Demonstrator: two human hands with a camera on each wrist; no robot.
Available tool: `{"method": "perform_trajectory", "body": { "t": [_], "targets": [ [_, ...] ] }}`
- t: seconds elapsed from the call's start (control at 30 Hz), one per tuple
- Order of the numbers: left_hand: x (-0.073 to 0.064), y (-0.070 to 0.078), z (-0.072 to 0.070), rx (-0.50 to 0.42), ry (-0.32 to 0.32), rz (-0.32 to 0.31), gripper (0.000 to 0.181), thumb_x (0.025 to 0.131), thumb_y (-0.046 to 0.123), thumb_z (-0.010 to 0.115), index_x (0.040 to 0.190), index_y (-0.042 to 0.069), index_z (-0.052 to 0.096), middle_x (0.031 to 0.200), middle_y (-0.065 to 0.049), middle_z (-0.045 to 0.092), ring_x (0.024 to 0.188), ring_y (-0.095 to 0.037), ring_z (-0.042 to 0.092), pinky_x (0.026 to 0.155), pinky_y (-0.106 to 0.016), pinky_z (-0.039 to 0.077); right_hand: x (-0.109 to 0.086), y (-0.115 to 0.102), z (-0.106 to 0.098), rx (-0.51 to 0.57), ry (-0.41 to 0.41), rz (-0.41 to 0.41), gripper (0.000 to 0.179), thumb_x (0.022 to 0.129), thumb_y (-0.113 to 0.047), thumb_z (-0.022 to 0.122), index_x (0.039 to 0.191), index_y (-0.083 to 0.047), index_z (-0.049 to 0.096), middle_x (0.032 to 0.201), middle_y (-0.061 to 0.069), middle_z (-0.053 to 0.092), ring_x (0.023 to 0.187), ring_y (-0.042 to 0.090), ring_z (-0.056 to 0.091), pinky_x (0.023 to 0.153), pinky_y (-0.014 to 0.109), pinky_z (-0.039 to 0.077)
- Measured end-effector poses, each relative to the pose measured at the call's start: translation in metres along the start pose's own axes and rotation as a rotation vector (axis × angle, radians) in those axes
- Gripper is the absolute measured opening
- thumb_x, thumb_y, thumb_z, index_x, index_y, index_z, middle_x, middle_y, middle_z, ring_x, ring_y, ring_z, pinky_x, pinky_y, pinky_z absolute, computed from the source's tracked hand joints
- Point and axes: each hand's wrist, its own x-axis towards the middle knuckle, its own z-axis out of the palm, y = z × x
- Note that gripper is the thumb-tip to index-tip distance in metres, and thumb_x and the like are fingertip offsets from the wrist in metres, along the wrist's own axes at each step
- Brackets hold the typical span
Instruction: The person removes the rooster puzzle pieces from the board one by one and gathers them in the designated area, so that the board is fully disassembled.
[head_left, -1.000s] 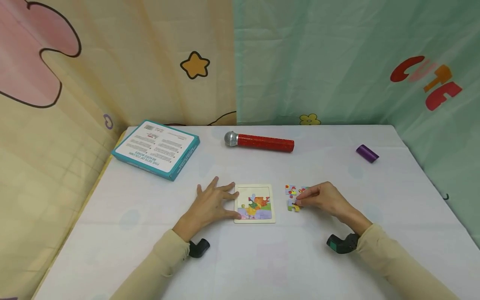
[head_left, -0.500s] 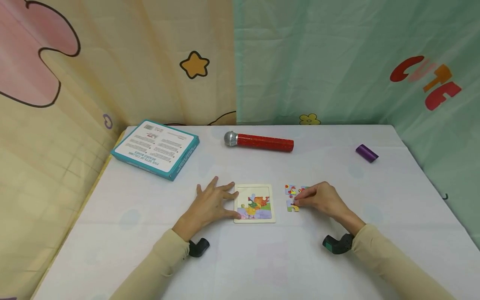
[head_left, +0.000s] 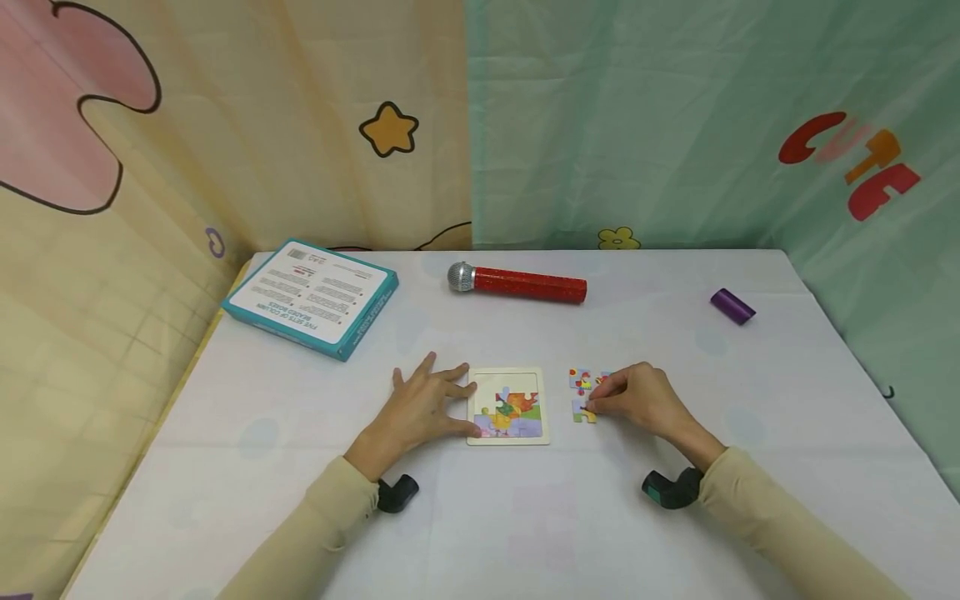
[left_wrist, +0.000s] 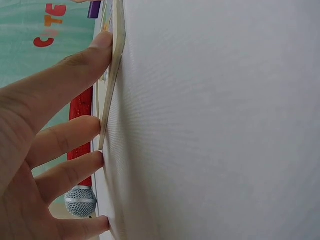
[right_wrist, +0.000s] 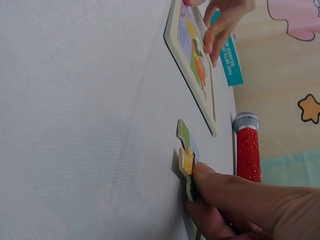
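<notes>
Right of the puzzle frame point(head_left: 546, 408), right hand point(head_left: 637, 402) pinches a jigsaw piece point(right_wrist: 187, 161) between thumb and fingers, beside loose pieces point(head_left: 580, 378) on the table point(head_left: 540, 525). Left hand point(head_left: 422, 408): fingers spread, grasping nothing, touching frame's left edge. I'd keep frame braced, align tabs, press flat.

Puzzle pieces point(head_left: 580, 379) lie right of the tray point(head_left: 510, 381), microphone point(head_left: 525, 284) behind.
</notes>
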Motion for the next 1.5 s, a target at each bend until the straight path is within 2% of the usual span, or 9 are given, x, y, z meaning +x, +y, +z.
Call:
{"method": "perform_trajectory", "body": {
  "t": [0.27, 0.4, 0.47, 0.57, 0.7, 0.83, 1.0, 1.27, 1.5],
  "targets": [
    [0.0, 0.0, -0.001, 0.003, -0.008, 0.005, 0.069, 0.062, 0.053, 0.088, 0.121, 0.02, 0.072, 0.142, -0.002, 0.055, 0.141, -0.049, 0.028, 0.095, -0.083, 0.019, -0.003, -0.004, 0.001, -0.028, 0.016, -0.031, 0.006, 0.079, -0.018, 0.081, 0.076, -0.015, 0.077, 0.076, -0.005, 0.07, 0.078, 0.016, 0.058, 0.067, 0.03, 0.044],
    [0.0, 0.0, 0.0, -0.012, -0.006, 0.003, 0.068, 0.062, 0.052, 0.088, 0.12, 0.02, 0.072, 0.142, -0.002, 0.055, 0.141, -0.049, 0.027, 0.096, -0.083, 0.018, -0.003, -0.014, -0.005, -0.041, 0.038, -0.054, 0.005, 0.082, -0.017, 0.079, 0.083, -0.013, 0.078, 0.079, -0.004, 0.071, 0.076, 0.017, 0.055, 0.062, 0.03, 0.043],
    [0.0, 0.0, 0.0, -0.014, -0.004, 0.0, 0.068, 0.062, 0.052, 0.088, 0.12, 0.02, 0.072, 0.142, -0.002, 0.055, 0.141, -0.049, 0.027, 0.095, -0.083, 0.018, 0.0, -0.021, -0.008, -0.049, 0.071, -0.097, 0.008, 0.084, -0.017, 0.078, 0.089, -0.012, 0.079, 0.082, -0.002, 0.07, 0.074, 0.017, 0.052, 0.06, 0.029, 0.041],
    [0.0, -0.001, -0.001, -0.013, -0.006, -0.004, 0.068, 0.063, 0.052, 0.088, 0.12, 0.02, 0.072, 0.142, -0.002, 0.055, 0.141, -0.049, 0.027, 0.096, -0.083, 0.018, 0.005, -0.032, -0.004, -0.062, 0.095, -0.203, 0.017, 0.084, -0.015, 0.078, 0.099, -0.009, 0.078, 0.089, 0.0, 0.069, 0.07, 0.017, 0.05, 0.056, 0.027, 0.04],
    [-0.001, -0.002, 0.0, -0.017, -0.004, 0.001, 0.068, 0.063, 0.051, 0.089, 0.12, 0.02, 0.072, 0.142, -0.002, 0.055, 0.141, -0.049, 0.028, 0.095, -0.083, 0.018, 0.012, -0.046, 0.017, -0.084, 0.032, -0.328, 0.025, 0.083, -0.013, 0.08, 0.106, -0.006, 0.076, 0.092, 0.0, 0.069, 0.066, 0.014, 0.048, 0.054, 0.024, 0.04],
    [-0.001, -0.003, 0.0, -0.011, 0.005, 0.014, 0.067, 0.063, 0.052, 0.088, 0.12, 0.02, 0.072, 0.142, -0.001, 0.055, 0.14, -0.049, 0.029, 0.094, -0.084, 0.019, 0.018, -0.057, 0.04, -0.074, -0.024, -0.395, 0.027, 0.081, -0.012, 0.081, 0.106, -0.003, 0.076, 0.093, 0.001, 0.069, 0.07, 0.012, 0.051, 0.06, 0.024, 0.042],
    [-0.001, -0.003, -0.001, -0.003, -0.011, 0.015, 0.067, 0.065, 0.053, 0.087, 0.122, 0.021, 0.071, 0.143, 0.0, 0.053, 0.141, -0.049, 0.028, 0.095, -0.084, 0.019, 0.023, -0.063, 0.054, -0.064, -0.062, -0.416, 0.027, 0.08, -0.01, 0.081, 0.105, -0.001, 0.076, 0.091, 0.0, 0.068, 0.077, 0.013, 0.057, 0.067, 0.025, 0.046],
    [0.0, -0.001, -0.002, 0.019, -0.013, 0.01, 0.067, 0.064, 0.054, 0.087, 0.121, 0.022, 0.072, 0.143, 0.0, 0.054, 0.14, -0.048, 0.029, 0.095, -0.083, 0.021, 0.025, -0.069, 0.057, -0.128, -0.068, -0.431, 0.017, 0.08, -0.006, 0.079, 0.097, -0.004, 0.078, 0.087, -0.002, 0.068, 0.079, 0.01, 0.059, 0.068, 0.023, 0.049],
    [0.0, -0.001, -0.002, 0.009, -0.012, 0.008, 0.068, 0.063, 0.054, 0.087, 0.121, 0.022, 0.072, 0.143, 0.0, 0.054, 0.141, -0.049, 0.028, 0.095, -0.083, 0.02, 0.025, -0.077, 0.058, -0.146, -0.074, -0.339, 0.014, 0.078, -0.004, 0.079, 0.093, -0.005, 0.077, 0.086, -0.001, 0.068, 0.077, 0.011, 0.059, 0.068, 0.026, 0.05]
  ]
}}
